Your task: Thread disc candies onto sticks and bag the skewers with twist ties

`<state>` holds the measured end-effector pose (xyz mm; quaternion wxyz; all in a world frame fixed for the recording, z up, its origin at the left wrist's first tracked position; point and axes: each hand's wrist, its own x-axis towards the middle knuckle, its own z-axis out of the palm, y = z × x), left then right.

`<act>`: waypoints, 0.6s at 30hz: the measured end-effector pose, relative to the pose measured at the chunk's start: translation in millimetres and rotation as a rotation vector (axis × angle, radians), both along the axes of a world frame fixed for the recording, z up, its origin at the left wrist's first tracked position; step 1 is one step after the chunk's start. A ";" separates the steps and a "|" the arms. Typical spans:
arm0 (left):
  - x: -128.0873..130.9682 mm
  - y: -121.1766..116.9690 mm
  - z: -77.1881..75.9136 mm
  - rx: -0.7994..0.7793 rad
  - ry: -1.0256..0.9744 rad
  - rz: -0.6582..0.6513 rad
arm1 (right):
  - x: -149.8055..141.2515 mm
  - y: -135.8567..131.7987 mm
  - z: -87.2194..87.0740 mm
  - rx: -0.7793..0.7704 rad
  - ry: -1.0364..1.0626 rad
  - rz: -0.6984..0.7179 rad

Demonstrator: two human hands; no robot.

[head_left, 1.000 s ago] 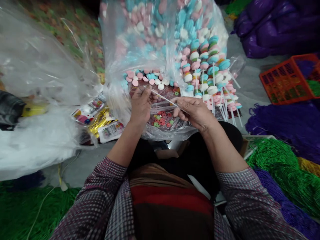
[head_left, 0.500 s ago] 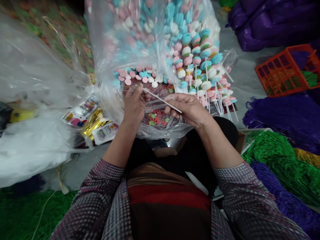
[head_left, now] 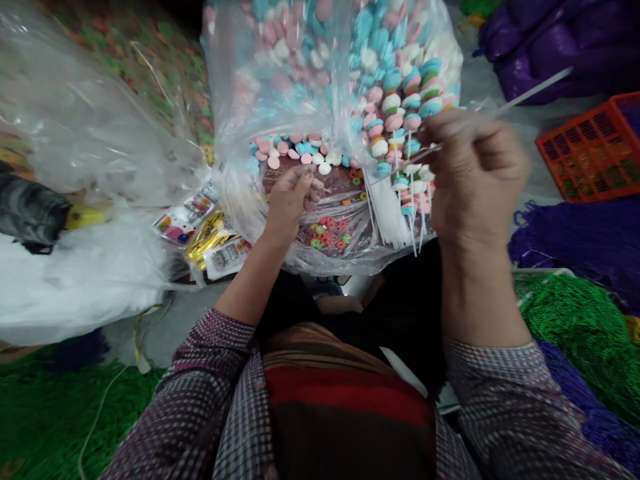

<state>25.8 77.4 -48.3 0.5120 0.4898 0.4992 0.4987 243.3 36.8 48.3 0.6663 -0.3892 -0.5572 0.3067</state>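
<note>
My right hand (head_left: pixel 475 167) is raised over the right side, smeared by motion, its fingers closed on a thin white stick (head_left: pixel 537 89) that pokes out on both sides. Low over the brown work surface (head_left: pixel 320 207) is my left hand (head_left: pixel 291 200). Its thumb and fingers are pinched together; what they hold, if anything, is too small to make out. Beyond it lie loose pink, white and blue foam-like discs (head_left: pixel 324 169). Red and green rings (head_left: pixel 330 232) are scattered nearer me. Skewers threaded with coloured discs (head_left: pixel 393 103) lie partly behind my right hand, beside a bundle of white sticks (head_left: pixel 391 217).
A large clear plastic bag (head_left: pixel 275 73) full of discs stands at the back. Printed packets (head_left: pixel 227 257) and gold strips (head_left: pixel 213 240) lie left. On the right are an orange crate (head_left: pixel 580 160), purple strands (head_left: pixel 560 243) and green strands (head_left: pixel 580 333).
My right hand has lifted away to the right with the white stick, which has left my left hand. The bundle of white sticks now shows. My left hand stays over the work surface.
</note>
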 end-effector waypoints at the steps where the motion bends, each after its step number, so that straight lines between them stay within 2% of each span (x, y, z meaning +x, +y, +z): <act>1: -2.8 0.8 2.3 0.048 0.119 -0.009 | 5.7 1.6 3.4 -0.044 0.065 -0.003; 3: -4.2 3.1 7.5 0.187 0.410 -0.077 | 14.2 4.3 4.0 -0.175 0.153 -0.003; 6: 6.2 7.6 11.8 0.373 0.866 -0.257 | 18.1 8.2 -7.6 -0.350 0.181 -0.022; 9: 24.1 12.6 6.7 0.423 1.128 -0.399 | 16.5 10.2 -19.2 -0.433 0.192 0.011; 13: 35.2 18.6 -4.9 0.460 1.148 -0.412 | 16.8 6.8 -20.1 -0.473 0.145 -0.012; 15: 32.8 20.7 -7.0 0.437 1.054 -0.396 | 17.7 4.6 -18.2 -0.492 0.084 -0.040; 18: 25.2 21.5 -4.7 0.307 0.805 -0.338 | 15.9 3.0 -16.6 -0.462 0.064 -0.013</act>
